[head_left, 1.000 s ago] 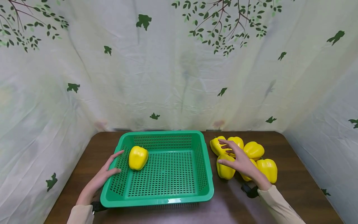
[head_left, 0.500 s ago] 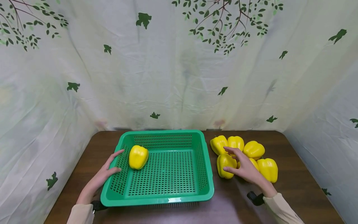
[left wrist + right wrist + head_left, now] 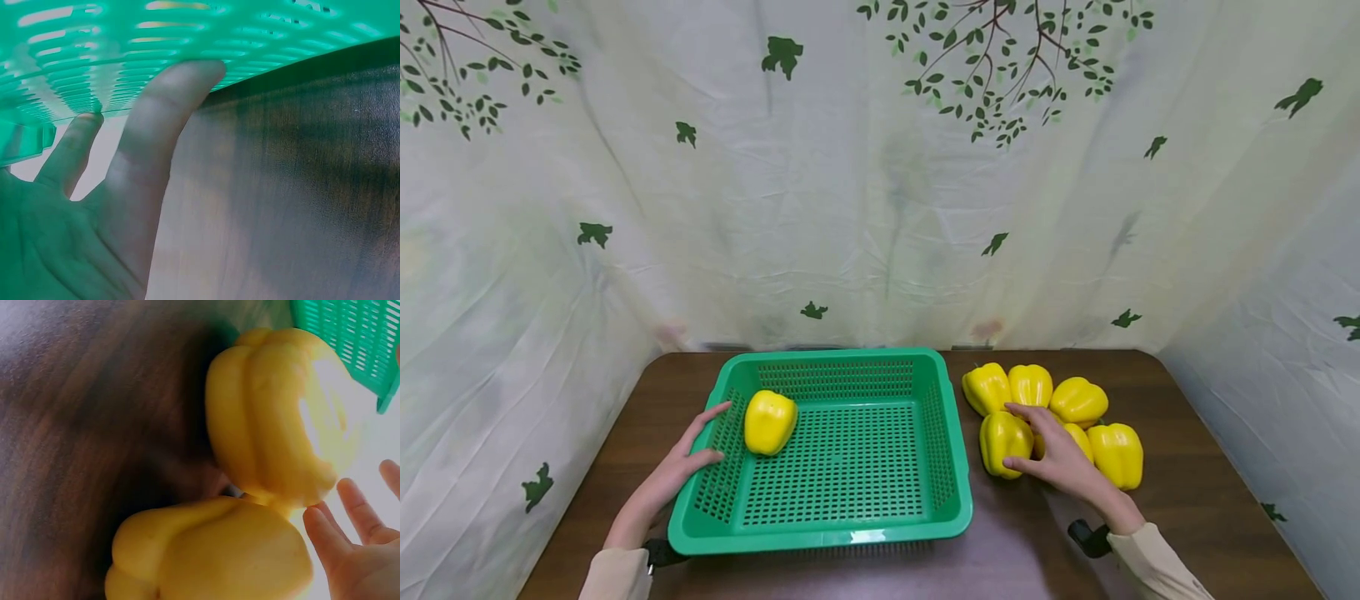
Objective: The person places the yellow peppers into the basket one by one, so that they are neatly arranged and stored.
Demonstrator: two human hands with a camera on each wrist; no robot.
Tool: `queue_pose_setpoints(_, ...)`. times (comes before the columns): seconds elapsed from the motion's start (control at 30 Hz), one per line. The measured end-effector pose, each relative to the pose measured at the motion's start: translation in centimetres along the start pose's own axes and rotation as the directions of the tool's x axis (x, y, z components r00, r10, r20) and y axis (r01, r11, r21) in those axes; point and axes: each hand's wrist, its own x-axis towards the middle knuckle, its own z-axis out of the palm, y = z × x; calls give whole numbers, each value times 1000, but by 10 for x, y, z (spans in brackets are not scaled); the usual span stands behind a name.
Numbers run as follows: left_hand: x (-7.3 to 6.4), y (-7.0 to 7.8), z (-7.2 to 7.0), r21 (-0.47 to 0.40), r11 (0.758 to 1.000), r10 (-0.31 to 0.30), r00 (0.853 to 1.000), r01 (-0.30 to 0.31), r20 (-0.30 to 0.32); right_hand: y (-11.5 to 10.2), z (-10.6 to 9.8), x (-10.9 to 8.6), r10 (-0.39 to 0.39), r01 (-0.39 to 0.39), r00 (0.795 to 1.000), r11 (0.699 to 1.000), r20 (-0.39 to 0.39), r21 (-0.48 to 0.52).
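Observation:
A green plastic basket [image 3: 842, 546] stands on the table with one yellow bell pepper [image 3: 771, 422] inside, toward its left side. My left hand [image 3: 673, 471] rests at the basket's left side, thumb and fingers extended against it; the left wrist view shows the thumb [image 3: 169, 119] touching the slotted wall from outside. Right of the basket lies a group of several yellow bell peppers. My right hand [image 3: 1060, 457] is over this group, thumb and fingers spread at the right side of the nearest-left bell pepper [image 3: 1002, 443]. In the right wrist view the fingertips [image 3: 319, 519] are close to that bell pepper [image 3: 269, 419]; contact is unclear.
More yellow bell peppers [image 3: 1117, 455] lie close together behind and right of my right hand, one partly hidden by it. The brown wooden table [image 3: 1195, 500] ends at a pale curtain [image 3: 880, 208] with leaf prints, which closes off the back and sides.
My right hand drew slightly right, then lowered toward the nearest-left bell pepper. That bell pepper tilted slightly more upright. My left hand and the basket stayed in place.

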Motion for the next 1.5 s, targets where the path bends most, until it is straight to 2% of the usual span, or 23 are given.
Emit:
queue_pose_setpoints(0.2, 0, -2, 0, -7, 1000, -11, 1000, 11, -1, 3, 5, -1, 38, -38, 999, 999, 9, -12)
queue_pose_setpoints(0.3, 0, -2, 0, -5, 1000, -17, 1000, 17, -1, 2, 7, -2, 33, -33, 999, 999, 10, -31)
queue_pose_setpoints(0.5, 0, -2, 0, -17, 998, -56, 998, 56, -9, 3, 11, -3, -19, 19, 1000, 997, 4, -73)
queue_pose_setpoints(0.7, -1, -1, 0, 0, 999, -39, 999, 39, -7, 6, 16, -2, -98, 97, 995, 992, -11, -76)
queue_pose_setpoints(0.87, -1, 0, 0, -25, 998, -58, 998, 58, 9, 8, 22, -2, -147, 145, 989, 987, -14, -75)
queue_pose_setpoints(0.97, -1, 1, 0, -27, 998, -52, 998, 53, 22, 8, 25, -1, -139, 137, 990, 987, -19, -80)
queue_pose_setpoints(1.5, -2, 0, 1, -48, 998, -43, 999, 43, 8, 9, 30, -1, -99, 94, 994, 989, -43, -111)
